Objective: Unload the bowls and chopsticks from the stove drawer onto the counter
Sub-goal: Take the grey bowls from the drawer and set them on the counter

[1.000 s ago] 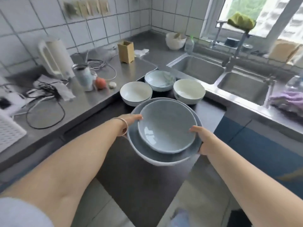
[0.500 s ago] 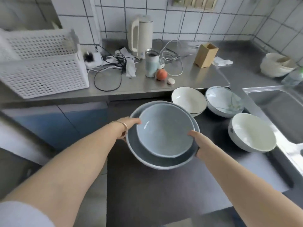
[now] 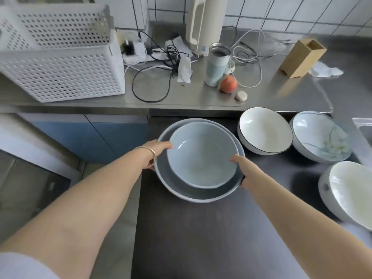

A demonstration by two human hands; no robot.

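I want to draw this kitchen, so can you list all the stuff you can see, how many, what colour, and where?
stacked bowls: 2, grey-blue, small one nested in big one, held over the dark surface
other bowls: 3, white inside; one dark-rimmed, one with a leafy pattern, one at the right edge
basket: 1, white, perforated, left on the steel counter
kettle: 1, cream, by the tiled wall
tumbler: 1, pale green and white, mid counter
peach: 1, orange-red, beside the tumbler
small round thing: 1, white, by the peach
wooden holder: 1, tan, right
cables: several, black and white, tangled
left hand: 1, on the bowls' left rim, bracelet on wrist
right hand: 1, on the right rim
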